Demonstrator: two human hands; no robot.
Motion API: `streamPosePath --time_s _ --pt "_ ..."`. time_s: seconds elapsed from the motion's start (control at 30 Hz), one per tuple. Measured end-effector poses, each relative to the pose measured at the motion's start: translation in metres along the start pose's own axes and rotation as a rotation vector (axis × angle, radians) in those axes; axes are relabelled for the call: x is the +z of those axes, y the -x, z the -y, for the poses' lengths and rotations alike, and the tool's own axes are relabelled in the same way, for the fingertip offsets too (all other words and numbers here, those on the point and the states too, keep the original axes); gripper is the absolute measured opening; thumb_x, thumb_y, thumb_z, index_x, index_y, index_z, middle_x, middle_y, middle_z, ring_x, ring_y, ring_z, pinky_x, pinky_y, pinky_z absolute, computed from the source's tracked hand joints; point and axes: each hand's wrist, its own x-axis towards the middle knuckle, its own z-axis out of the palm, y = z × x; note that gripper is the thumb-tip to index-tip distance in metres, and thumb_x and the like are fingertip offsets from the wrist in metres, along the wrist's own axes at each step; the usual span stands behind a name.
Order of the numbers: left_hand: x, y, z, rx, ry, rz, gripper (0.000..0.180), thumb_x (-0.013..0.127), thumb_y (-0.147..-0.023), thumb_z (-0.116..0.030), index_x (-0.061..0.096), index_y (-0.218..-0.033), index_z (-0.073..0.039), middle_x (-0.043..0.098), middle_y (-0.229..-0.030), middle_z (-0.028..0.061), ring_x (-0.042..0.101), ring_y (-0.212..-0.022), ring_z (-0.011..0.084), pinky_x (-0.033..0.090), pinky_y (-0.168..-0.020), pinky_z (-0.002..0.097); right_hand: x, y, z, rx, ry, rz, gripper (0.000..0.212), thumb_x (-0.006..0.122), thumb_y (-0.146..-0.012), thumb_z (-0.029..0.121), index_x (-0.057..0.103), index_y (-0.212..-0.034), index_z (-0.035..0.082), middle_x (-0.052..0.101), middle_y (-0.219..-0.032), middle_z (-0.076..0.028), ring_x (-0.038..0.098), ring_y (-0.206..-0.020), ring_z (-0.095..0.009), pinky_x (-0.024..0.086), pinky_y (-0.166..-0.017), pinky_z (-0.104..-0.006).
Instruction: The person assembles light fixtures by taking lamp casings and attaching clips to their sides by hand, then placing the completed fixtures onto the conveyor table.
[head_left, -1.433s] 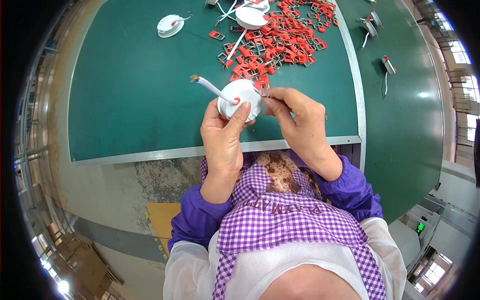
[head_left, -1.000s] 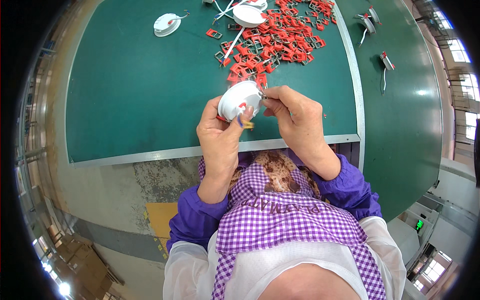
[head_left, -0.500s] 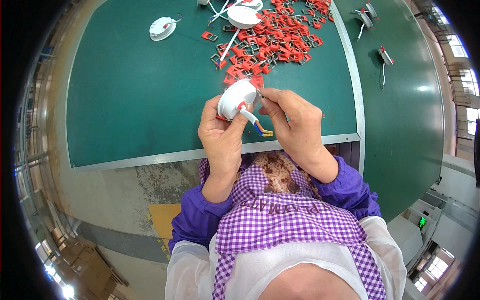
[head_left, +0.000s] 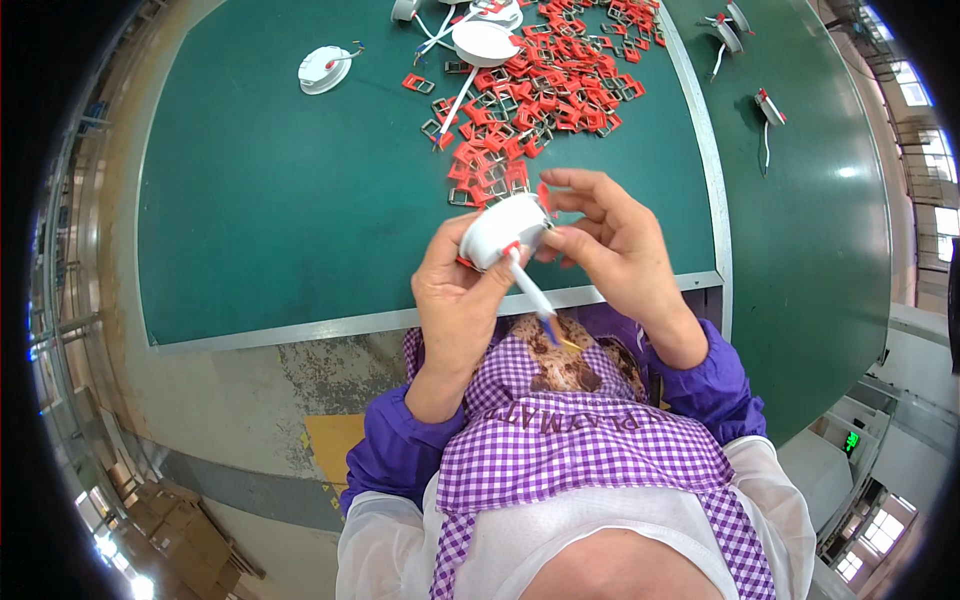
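Observation:
Over the table's near edge, my left hand (head_left: 457,290) is closed around a round white downlight housing (head_left: 505,230), held tilted. A white cable (head_left: 530,285) comes out of its side, with blurred coloured wire ends. One red spring clip (head_left: 464,262) shows beside my left fingers at the rim. My right hand (head_left: 615,240) is at the housing's right side, its index finger by a red spring clip (head_left: 545,197) and its thumb lower, against the clip's metal part. Exactly how that clip sits on the housing is partly hidden by the fingers.
A large heap of red and metal clips (head_left: 545,90) lies beyond my hands on the green table (head_left: 280,220). More white downlights lie at the back, one alone at left (head_left: 325,70). Several others sit on the green side table (head_left: 800,220), past a metal edge strip (head_left: 712,190).
Both hands and the downlight have come slightly nearer and to the right. My right fingers have spread from a tight pinch, and the red clip now stands at the housing's right side.

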Motion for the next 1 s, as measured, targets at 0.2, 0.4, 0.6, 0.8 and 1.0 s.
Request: streamPosePath --time_s 0.2,0.4,0.6,0.8,1.0 --pt "0.008 0.0 -0.003 -0.174 0.068 0.148 0.027 0.071 -0.086 0.001 0.059 -0.11 0.002 0.064 -0.095 0.0022 0.062 -0.086 0.0086 0.053 -0.076 0.0244 -0.03 0.0 -0.001 0.188 -0.192 0.101 0.039 0.062 -0.087 -0.007 0.054 -0.125 -0.007 0.065 -0.112 -0.016 0.067 -0.084 -0.017 0.058 -0.073 -0.0275" --pt "0.001 -0.063 -0.021 0.073 -0.395 0.312 0.046 0.078 -0.083 -0.013 0.059 -0.123 -0.002 0.063 -0.119 0.0083 0.061 -0.108 0.0185 0.049 -0.094 0.0336 -0.117 -0.006 -0.007 0.002 0.196 -0.264 0.035 0.066 -0.089 0.007 0.061 -0.123 -0.002 0.068 -0.105 -0.01 0.066 -0.072 -0.014 0.054 -0.064 -0.0249" --pt "-0.14 -0.233 -0.048 0.637 -1.48 -0.168 0.054 0.07 -0.085 -0.025 0.055 -0.134 -0.009 0.052 -0.139 0.0156 0.046 -0.131 0.0319 0.042 -0.103 0.0441 -0.16 -0.023 0.005 -0.285 0.978 -0.742 0.033 0.071 -0.087 0.013 0.068 -0.119 0.009 0.069 -0.105 -0.01 0.066 -0.076 -0.015 0.052 -0.068 -0.0275" --pt "-0.214 -0.308 -0.013 0.44 -1.69 -0.026 0.067 0.068 -0.086 -0.037 0.046 -0.141 -0.006 0.047 -0.143 0.0175 0.044 -0.132 0.0371 0.037 -0.107 0.0466 -0.019 -0.1 -0.008 -0.395 0.706 -0.095 0.014 0.065 -0.086 0.01 0.071 -0.098 0.005 0.066 -0.09 -0.017 0.064 -0.083 -0.036 0.051 -0.074 -0.0433" --pt "-0.158 -0.24 -0.026 0.366 -1.551 -0.03 0.066 0.074 -0.078 -0.03 0.052 -0.132 0.0 0.055 -0.129 0.0236 0.052 -0.118 0.0406 0.041 -0.102 0.0458 0.006 -0.147 -0.022 -0.202 1.1 0.167 0.018 0.072 -0.081 0.017 0.07 -0.093 0.004 0.068 -0.094 -0.018 0.065 -0.094 -0.036 0.052 -0.079 -0.0482"
